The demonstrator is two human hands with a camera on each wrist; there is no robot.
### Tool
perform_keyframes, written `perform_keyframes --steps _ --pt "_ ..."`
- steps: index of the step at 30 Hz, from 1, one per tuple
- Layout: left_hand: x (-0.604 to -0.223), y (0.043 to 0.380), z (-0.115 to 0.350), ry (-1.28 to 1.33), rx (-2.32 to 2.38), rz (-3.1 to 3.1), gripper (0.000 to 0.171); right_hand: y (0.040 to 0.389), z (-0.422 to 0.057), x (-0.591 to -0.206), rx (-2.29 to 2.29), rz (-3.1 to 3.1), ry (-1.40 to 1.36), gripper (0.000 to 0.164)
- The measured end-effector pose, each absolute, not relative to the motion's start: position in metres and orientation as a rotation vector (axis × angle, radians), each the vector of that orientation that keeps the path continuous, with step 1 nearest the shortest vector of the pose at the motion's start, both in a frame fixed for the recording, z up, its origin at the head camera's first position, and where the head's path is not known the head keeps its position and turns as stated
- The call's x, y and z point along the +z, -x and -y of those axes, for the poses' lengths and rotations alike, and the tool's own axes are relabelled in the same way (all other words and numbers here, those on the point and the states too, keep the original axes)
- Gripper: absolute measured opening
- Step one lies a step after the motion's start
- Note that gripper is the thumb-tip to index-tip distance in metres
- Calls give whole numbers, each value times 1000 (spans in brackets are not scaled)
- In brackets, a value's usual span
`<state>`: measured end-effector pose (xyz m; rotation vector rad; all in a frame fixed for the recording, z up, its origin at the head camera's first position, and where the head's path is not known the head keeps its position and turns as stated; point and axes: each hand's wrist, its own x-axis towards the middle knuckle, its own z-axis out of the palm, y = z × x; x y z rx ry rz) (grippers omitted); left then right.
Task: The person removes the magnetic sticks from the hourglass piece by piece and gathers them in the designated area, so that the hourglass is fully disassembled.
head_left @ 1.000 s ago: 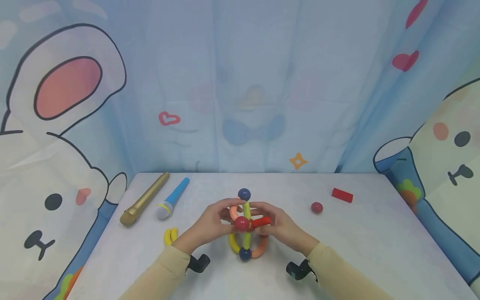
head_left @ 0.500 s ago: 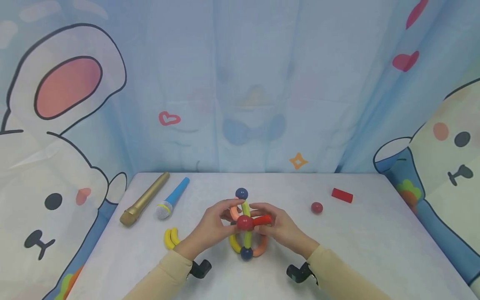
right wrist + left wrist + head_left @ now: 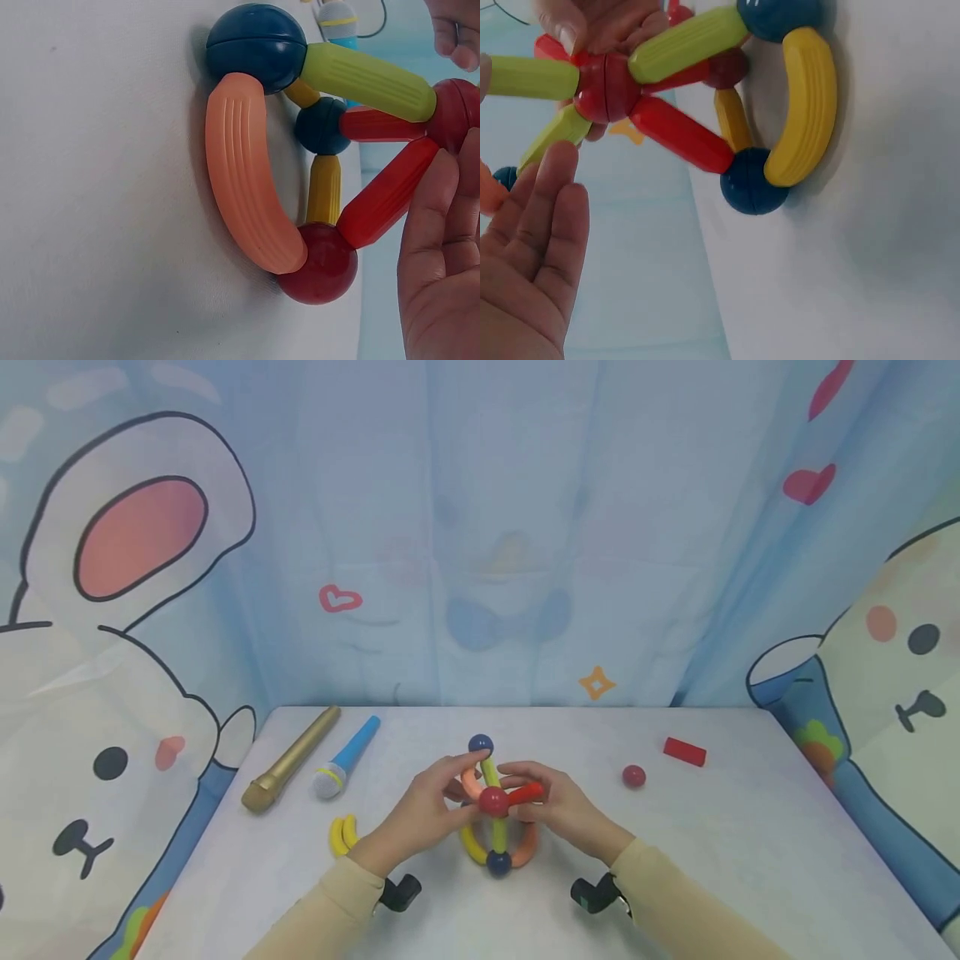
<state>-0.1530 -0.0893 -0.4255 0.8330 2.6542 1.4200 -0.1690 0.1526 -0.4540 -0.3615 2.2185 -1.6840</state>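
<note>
A toy structure of ribbed magnetic rods and balls stands on the table between my hands. Its lower ring has a yellow curved rod (image 3: 808, 105), an orange curved rod (image 3: 251, 172) and blue balls (image 3: 498, 863). Green and red straight rods rise to a red ball (image 3: 609, 88) in the middle. Above it, a green rod leans left toward a top blue ball (image 3: 481, 744). My left hand (image 3: 423, 810) holds the upper left part, index finger at the top ball, thumb near a red ball. On the other side, my right hand (image 3: 566, 810) pinches a red rod (image 3: 527, 793).
A gold microphone (image 3: 292, 760) and a blue toy microphone (image 3: 348, 757) lie at the back left. Yellow curved rods (image 3: 342, 835) lie beside my left forearm. To the right are a loose red ball (image 3: 633, 776) and a red rod (image 3: 685, 752). A curtain hangs behind the table.
The top blue ball has shifted left, and the upper green rod leans further. The front red ball and lower blue ball have moved slightly right. Both hands stay around the structure.
</note>
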Motion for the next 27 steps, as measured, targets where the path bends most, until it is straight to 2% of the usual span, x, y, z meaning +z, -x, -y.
perform_keyframes --steps 10,19,27 --pt "-425 162 90 -811 1480 -2561 77 171 -153 -457 -1665 -2245 362 54" --pt "-425 168 92 -785 1574 -2469 47 170 -152 -454 -1617 -2275 354 54" --pt "-423 166 88 -778 1592 -2523 41 153 -170 -451 -1625 -2351 469 68"
